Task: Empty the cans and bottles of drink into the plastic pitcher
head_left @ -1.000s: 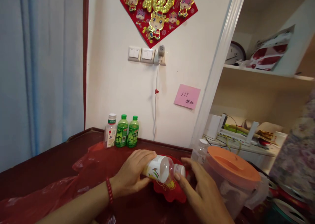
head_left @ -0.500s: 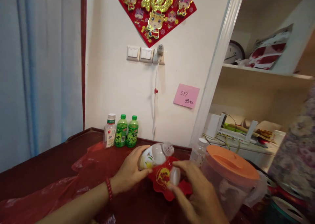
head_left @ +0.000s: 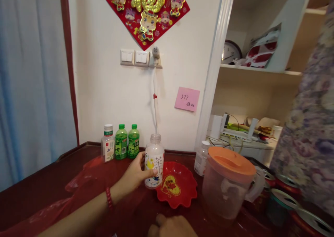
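My left hand is wrapped round a clear plastic bottle with a white, yellow-flowered label. The bottle stands upright with its threaded mouth bare, beside the left rim of a red scalloped plate. Low in the view, in front of the plate, is my right hand, cut off by the bottom edge. Its fingers are curled, and whatever they may hold is hidden. The bottle cap does not show anywhere.
Two green-capped bottles and a white-capped bottle stand by the wall. Right of the plate are another white-capped bottle, an orange-lidded pitcher and several open cans. A red plastic bag lies left.
The bottle has gone from tilted over the plate to upright at its left. My right hand, which held the cap by the bottle mouth, has dropped down toward me. The view has turned slightly right.
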The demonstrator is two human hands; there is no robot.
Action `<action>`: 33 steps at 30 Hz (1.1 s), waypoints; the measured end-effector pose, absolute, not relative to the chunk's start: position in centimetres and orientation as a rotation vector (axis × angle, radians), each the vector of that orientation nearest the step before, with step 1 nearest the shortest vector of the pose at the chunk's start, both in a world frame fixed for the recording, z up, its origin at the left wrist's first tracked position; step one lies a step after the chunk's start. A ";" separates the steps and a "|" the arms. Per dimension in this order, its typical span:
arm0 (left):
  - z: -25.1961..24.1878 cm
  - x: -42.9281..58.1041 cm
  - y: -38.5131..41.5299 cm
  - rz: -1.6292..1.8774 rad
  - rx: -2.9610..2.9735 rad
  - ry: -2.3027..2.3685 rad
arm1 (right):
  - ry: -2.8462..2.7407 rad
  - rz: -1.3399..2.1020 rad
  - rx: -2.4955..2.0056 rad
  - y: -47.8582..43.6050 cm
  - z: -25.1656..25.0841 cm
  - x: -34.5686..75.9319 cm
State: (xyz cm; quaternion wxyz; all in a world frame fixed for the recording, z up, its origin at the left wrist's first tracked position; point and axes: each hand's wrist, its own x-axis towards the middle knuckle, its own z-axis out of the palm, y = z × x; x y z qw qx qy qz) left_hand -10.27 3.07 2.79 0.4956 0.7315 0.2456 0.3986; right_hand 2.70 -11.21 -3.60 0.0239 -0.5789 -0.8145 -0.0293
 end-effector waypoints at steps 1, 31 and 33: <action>3.2 -10.0 3.1 0.951 1.783 0.584 | -2.494 -0.015 -1.720 -12.0 -1.2 3.1; -0.3 -4.2 0.5 0.846 2.041 0.893 | -0.428 -0.354 -1.343 -14.8 -0.1 24.8; -0.4 -4.3 0.5 0.851 2.048 0.884 | -0.406 -0.334 -1.327 -14.5 -0.7 24.7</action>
